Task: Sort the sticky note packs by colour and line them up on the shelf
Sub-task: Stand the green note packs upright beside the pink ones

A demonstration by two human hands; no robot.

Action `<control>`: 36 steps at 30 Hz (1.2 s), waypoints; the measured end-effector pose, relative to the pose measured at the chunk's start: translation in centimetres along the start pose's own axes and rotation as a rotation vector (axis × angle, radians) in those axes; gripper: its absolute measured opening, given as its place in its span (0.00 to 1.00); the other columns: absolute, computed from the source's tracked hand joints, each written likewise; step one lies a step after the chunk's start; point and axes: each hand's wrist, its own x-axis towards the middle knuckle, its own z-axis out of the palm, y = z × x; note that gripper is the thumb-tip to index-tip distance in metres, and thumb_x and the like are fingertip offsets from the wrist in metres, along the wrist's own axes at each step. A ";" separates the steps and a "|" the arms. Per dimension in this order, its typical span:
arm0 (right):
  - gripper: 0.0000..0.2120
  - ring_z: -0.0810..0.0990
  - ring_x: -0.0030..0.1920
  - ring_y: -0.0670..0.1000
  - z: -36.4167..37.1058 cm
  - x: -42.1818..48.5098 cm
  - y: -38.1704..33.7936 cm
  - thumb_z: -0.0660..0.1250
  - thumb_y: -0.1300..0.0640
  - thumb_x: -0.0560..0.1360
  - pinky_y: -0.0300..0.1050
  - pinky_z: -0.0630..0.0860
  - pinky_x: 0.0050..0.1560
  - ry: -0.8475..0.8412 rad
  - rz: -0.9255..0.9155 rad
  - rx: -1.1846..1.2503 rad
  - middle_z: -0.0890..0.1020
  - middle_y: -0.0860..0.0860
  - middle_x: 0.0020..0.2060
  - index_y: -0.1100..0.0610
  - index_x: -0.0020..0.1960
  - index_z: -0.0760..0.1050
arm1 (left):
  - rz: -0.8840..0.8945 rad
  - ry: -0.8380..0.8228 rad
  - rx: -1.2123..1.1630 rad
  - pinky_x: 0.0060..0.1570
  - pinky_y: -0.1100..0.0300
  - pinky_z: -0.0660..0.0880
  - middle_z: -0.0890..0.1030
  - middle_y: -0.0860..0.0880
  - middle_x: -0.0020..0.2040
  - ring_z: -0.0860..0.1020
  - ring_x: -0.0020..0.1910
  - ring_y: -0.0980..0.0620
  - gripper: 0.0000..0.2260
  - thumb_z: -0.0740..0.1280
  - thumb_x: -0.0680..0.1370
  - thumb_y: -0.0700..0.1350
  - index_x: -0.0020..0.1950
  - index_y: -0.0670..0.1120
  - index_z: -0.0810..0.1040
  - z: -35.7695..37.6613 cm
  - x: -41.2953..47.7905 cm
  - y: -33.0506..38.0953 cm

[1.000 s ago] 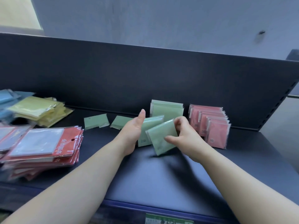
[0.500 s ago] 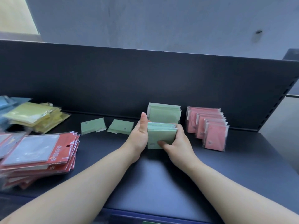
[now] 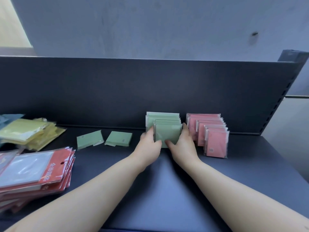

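A row of green sticky note packs (image 3: pixel 167 129) stands upright against the dark back panel of the shelf (image 3: pixel 160 190). My left hand (image 3: pixel 148 144) holds the row's left side and my right hand (image 3: pixel 182 144) holds its right side, both thumbs on the front pack. Right of it stands a row of pink packs (image 3: pixel 212 136). Two more green packs lie flat to the left, one (image 3: pixel 89 139) tilted and one (image 3: pixel 119 138) nearer my hands.
Yellow packs (image 3: pixel 28 131) are heaped at the far left, with blue packs (image 3: pixel 6 118) behind them. A stack of larger red-edged packs (image 3: pixel 33 173) lies at the front left. The shelf's right upright (image 3: pixel 280 101) has slots.
The loose green packs held apart in both hands were brought together, then pushed back against the standing green row. Both hands moved away from me toward the back panel.
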 end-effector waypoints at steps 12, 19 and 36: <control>0.41 0.57 0.75 0.53 0.0 -0.8 0.2 0.69 0.60 0.72 0.43 0.53 0.75 0.077 -0.109 0.019 0.60 0.56 0.75 0.60 0.77 0.49 | 0.024 0.017 0.139 0.63 0.63 0.60 0.62 0.45 0.73 0.65 0.70 0.50 0.27 0.58 0.80 0.41 0.78 0.48 0.54 -0.6 -0.2 -1.1; 0.32 0.59 0.73 0.56 1.3 -2.6 -1.1 0.65 0.63 0.70 0.39 0.51 0.74 0.135 -0.632 -0.218 0.64 0.61 0.72 0.66 0.73 0.61 | 0.145 0.225 0.273 0.65 0.63 0.62 0.70 0.45 0.66 0.68 0.68 0.48 0.21 0.56 0.80 0.37 0.74 0.42 0.65 -4.8 0.0 0.0; 0.23 0.56 0.75 0.55 8.8 -2.2 -6.2 0.56 0.48 0.79 0.47 0.54 0.73 -0.360 -0.620 -0.583 0.66 0.54 0.72 0.59 0.70 0.66 | -0.407 0.221 1.068 0.65 0.45 0.63 0.66 0.42 0.68 0.65 0.67 0.40 0.20 0.56 0.79 0.45 0.70 0.45 0.67 -12.1 -0.3 -4.0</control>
